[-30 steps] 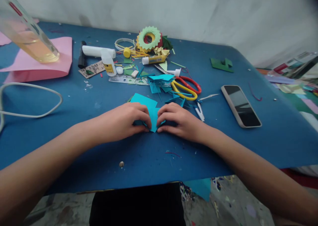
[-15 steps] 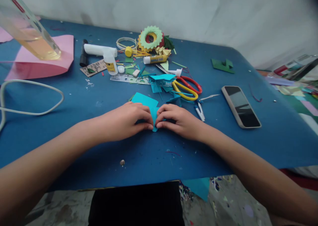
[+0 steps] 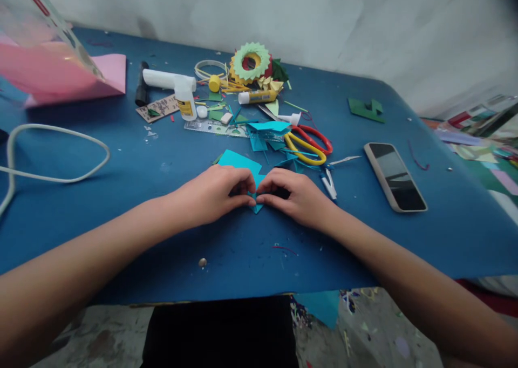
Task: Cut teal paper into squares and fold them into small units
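A turquoise paper piece (image 3: pixel 238 163) lies on the blue table (image 3: pixel 154 238) in front of me. My left hand (image 3: pixel 210 195) and my right hand (image 3: pixel 293 198) meet over its near tip, fingers curled and pinching the paper between thumb and fingertips. Most of the paper is hidden under the two hands; a flat corner shows behind the left hand and a small point shows between the thumbs.
Behind the hands lie yellow-and-red scissors (image 3: pixel 307 143), turquoise scraps (image 3: pixel 263 133), a clear ruler (image 3: pixel 210 128), glue bottles (image 3: pixel 184 95) and a paper flower (image 3: pixel 253 63). A phone (image 3: pixel 394 176) lies right, a white cable (image 3: pixel 56 157) left, pink paper (image 3: pixel 97 76) far left.
The two hands have drawn closer together over the paper's tip, covering more of it. The view has tilted slightly, shifting the table's things to the right.
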Demonstrator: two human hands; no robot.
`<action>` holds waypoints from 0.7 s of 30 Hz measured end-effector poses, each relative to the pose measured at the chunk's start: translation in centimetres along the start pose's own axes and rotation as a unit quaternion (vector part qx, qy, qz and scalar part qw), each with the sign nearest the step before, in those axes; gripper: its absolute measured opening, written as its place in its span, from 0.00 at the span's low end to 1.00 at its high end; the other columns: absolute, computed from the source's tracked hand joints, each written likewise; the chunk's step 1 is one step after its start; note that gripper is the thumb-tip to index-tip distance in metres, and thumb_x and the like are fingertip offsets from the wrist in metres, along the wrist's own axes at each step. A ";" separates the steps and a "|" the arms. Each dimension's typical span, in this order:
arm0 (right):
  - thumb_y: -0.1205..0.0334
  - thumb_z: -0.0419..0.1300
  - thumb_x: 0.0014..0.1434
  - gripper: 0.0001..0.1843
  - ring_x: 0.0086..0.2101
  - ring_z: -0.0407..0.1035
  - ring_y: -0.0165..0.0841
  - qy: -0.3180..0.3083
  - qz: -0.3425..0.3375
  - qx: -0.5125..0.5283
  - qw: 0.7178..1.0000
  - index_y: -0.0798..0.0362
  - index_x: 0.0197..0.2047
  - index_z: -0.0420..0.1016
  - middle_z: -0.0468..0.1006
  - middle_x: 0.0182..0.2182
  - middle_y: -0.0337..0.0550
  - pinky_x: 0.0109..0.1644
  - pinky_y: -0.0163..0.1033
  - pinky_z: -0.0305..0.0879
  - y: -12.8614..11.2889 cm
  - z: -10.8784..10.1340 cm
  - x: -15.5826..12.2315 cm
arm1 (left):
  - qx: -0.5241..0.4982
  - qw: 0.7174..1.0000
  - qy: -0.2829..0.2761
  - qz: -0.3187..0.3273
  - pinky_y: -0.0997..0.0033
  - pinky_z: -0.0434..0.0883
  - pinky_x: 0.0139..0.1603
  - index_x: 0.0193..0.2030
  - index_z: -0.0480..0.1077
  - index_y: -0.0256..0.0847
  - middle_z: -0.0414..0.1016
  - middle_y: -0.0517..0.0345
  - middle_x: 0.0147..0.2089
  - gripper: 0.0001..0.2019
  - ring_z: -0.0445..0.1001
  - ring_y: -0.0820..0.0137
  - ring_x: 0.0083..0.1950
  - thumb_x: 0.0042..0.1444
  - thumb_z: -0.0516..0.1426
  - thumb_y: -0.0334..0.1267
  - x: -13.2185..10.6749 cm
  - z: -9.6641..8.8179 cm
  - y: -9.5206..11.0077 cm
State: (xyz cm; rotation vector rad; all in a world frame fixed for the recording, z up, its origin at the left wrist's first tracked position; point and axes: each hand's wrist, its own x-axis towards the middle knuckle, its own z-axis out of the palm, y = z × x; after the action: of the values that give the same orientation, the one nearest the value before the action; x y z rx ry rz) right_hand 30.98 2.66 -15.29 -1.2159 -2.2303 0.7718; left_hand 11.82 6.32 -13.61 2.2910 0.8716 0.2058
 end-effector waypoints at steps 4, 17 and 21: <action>0.69 0.61 0.54 0.03 0.29 0.63 0.29 0.020 0.010 0.000 1.000 0.55 0.30 0.70 0.69 0.25 0.37 0.33 0.35 0.60 -0.2 0.3 0.0 | -0.003 1.000 -0.010 -0.002 0.76 0.60 0.28 0.34 0.70 0.38 0.69 0.64 0.26 0.03 0.66 0.75 0.28 0.52 0.58 0.35 0.1 -0.2 0.0; 0.68 0.62 0.54 0.04 0.28 0.63 0.28 0.043 0.029 0.008 0.999 0.55 0.29 0.70 0.70 0.24 0.37 0.32 0.34 0.59 -0.4 0.6 0.0 | 0.016 0.992 -0.094 0.087 0.73 0.62 0.43 0.34 0.75 0.44 0.76 0.63 0.36 0.04 0.70 0.72 0.40 0.53 0.58 0.35 -0.2 -1.3 -0.2; 0.67 0.62 0.54 0.04 0.27 0.63 0.28 0.051 0.036 0.010 0.998 0.55 0.28 0.70 0.70 0.24 0.36 0.32 0.34 0.59 -0.5 0.6 0.0 | 0.040 0.987 -0.098 0.124 0.71 0.62 0.44 0.34 0.76 0.45 0.76 0.61 0.37 0.05 0.70 0.71 0.41 0.54 0.58 0.34 -0.2 -1.3 -0.2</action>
State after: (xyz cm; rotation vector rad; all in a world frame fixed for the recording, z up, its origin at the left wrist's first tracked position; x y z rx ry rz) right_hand 30.26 2.31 -15.42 -1.3018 -2.1032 0.7403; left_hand 11.11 7.01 -12.71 2.4440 0.5027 0.0516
